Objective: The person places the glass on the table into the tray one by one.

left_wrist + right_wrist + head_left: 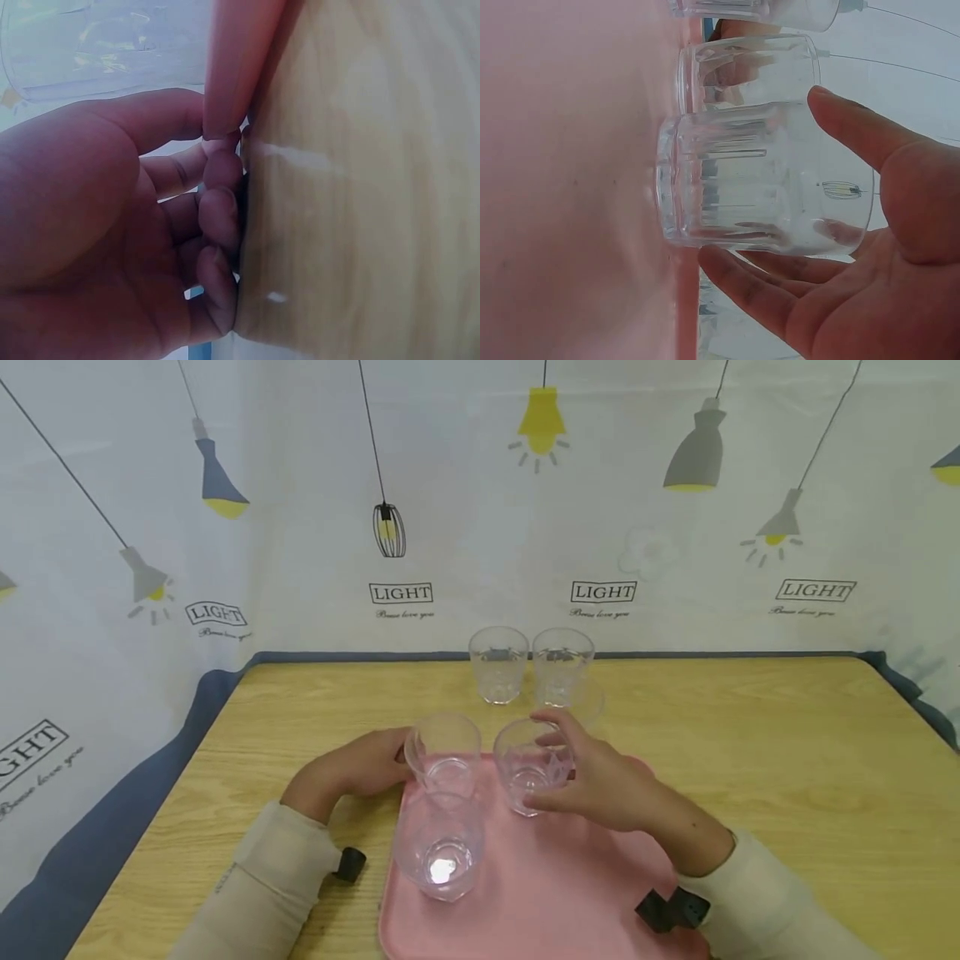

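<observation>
On the pink tray [555,877], a clear tumbler [532,768] stands upright near the back edge. My right hand [607,781] holds it from the right, thumb in front and fingers behind; its base is at the tray surface in the right wrist view. Left of it stands a second clear tumbler [444,752], and nearer to me a third clear tumbler [442,852]. My left hand [371,762] grips the tray's back left corner, beside the second tumbler. In the left wrist view, the thumb [161,116] touches the tray rim, and the other fingers curl low by the table.
Two more clear tumblers [498,664] stand side by side behind the tray, near the table's back edge. A transparent round piece [588,700] overlaps the right one. The wooden table [787,752] meets a lamp-printed white cloth [480,543] at the back.
</observation>
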The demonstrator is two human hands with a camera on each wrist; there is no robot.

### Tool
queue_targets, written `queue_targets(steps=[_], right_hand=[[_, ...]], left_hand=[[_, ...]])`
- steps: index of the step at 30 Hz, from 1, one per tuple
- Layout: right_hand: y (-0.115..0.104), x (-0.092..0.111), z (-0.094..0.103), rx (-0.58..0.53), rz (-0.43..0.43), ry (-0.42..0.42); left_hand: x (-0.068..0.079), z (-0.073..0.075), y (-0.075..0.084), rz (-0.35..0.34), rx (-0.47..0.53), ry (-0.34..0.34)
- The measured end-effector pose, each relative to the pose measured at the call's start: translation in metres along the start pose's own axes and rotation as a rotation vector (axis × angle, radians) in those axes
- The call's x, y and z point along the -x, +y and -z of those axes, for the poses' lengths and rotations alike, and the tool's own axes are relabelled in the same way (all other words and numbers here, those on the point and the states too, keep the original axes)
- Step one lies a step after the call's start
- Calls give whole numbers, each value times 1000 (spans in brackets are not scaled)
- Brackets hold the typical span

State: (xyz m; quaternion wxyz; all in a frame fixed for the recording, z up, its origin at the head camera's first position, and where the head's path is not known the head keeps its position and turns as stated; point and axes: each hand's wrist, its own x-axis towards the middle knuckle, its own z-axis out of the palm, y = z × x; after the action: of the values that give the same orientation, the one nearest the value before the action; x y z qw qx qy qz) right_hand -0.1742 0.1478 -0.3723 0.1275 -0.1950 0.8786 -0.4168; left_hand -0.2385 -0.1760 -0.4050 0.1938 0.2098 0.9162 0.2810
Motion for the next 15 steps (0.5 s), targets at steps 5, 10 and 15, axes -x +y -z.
queue_targets(steps=[5,10,15], right_hand=[[0,0,1,13,-28,-24],[1,1,3,16,-36,-42],[0,2,10,4,-15,-46]], left_hand=[[-1,1,-1,-23,-2,0],[-2,1,-2,-34,-7,2],[-3,1,-1,-29,-9,-5]])
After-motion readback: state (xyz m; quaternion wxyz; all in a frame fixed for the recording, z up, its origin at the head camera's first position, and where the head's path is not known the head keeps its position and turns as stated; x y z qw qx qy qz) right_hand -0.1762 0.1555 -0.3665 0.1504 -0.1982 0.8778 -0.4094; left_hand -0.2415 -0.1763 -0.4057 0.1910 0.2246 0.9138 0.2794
